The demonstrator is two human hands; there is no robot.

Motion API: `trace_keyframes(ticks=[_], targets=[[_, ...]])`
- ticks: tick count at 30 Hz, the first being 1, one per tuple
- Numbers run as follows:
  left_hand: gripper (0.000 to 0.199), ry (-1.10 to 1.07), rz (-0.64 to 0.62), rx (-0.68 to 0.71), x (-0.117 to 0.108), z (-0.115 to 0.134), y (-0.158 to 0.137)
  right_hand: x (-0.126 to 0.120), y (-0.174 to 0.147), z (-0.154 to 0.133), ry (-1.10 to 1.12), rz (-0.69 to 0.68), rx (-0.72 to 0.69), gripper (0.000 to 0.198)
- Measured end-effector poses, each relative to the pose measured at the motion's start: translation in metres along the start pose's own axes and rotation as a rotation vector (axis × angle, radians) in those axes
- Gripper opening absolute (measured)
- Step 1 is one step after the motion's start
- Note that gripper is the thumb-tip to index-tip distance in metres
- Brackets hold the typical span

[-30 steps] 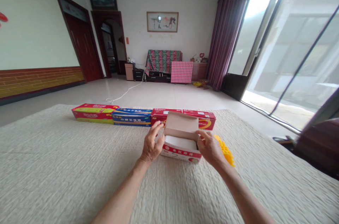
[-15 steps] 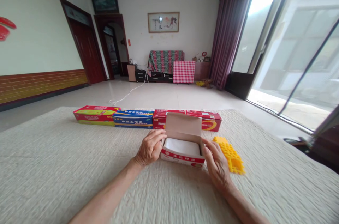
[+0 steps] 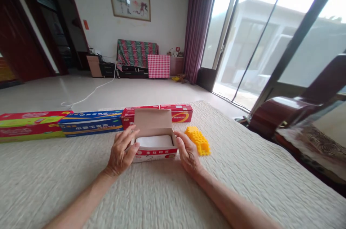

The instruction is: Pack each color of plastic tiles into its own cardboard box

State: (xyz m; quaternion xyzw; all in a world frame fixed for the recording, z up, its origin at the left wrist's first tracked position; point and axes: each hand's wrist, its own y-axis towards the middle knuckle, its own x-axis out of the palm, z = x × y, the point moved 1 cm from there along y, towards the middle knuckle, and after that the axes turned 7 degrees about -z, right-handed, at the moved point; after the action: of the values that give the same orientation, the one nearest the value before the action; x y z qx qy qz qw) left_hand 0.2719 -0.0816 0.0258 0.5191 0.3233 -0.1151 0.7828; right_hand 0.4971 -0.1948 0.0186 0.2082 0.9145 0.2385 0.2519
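A small red-and-white cardboard box (image 3: 154, 154) stands on the pale textured cover, its tan lid flap (image 3: 152, 118) raised at the back. Inside lies a flat white block or stack (image 3: 154, 141); I cannot tell what it is. My left hand (image 3: 122, 150) is at the box's left side, fingers spread, thumb tip by the front left corner. On the opposite side, my right hand (image 3: 188, 151) grips the right wall, thumb in front and fingers partly hidden behind. Just right of that hand lie yellow interlocking plastic pieces (image 3: 198, 140).
Behind the open box is a row of closed boxes: a red-and-green one (image 3: 29, 126), a blue one (image 3: 92, 123) and red ones (image 3: 181, 114). The pale cover (image 3: 243, 164) spreads around my arms. A dark wooden chair (image 3: 273, 115) stands at the right.
My view has turned to the right, so everything appears shifted left. My left hand's fingers have spread apart and loosened at the box's side. My right hand stays on the box.
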Motion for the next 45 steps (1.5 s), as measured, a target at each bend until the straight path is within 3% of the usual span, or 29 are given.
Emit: trace_keyframes(ticks=[15, 18, 22, 27, 31, 38, 42, 45], targets=[[0.037, -0.015, 0.03, 0.002, 0.004, 0.0, -0.004, -0.011, -0.001, 0.001, -0.017, -0.012, -0.079, 0.026], [0.037, -0.009, 0.036, 0.007, 0.004, 0.0, -0.004, -0.031, 0.004, 0.001, -0.054, -0.012, -0.117, 0.023], [0.037, -0.005, 0.036, -0.002, 0.005, -0.001, -0.004, -0.081, 0.012, 0.004, -0.234, -0.022, -0.196, 0.017], [0.038, -0.015, 0.024, -0.006, 0.005, -0.001, -0.004, -0.127, 0.008, 0.025, -0.638, -0.22, -0.219, 0.021], [0.043, -0.02, 0.022, -0.024, 0.005, -0.002, -0.004, -0.127, 0.002, 0.042, -0.822, -0.299, -0.207, 0.023], [0.053, -0.031, 0.001, -0.169, 0.003, 0.005, -0.006, -0.126, 0.002, 0.053, -0.863, -0.237, -0.249, 0.012], [0.054, -0.054, 0.002, -0.181, 0.004, 0.007, -0.005, -0.131, 0.014, 0.032, -0.814, -0.052, -0.31, 0.011], [0.054, -0.074, 0.008, -0.164, 0.004, 0.008, -0.005, -0.114, 0.036, -0.004, -0.687, 0.032, -0.293, 0.011]])
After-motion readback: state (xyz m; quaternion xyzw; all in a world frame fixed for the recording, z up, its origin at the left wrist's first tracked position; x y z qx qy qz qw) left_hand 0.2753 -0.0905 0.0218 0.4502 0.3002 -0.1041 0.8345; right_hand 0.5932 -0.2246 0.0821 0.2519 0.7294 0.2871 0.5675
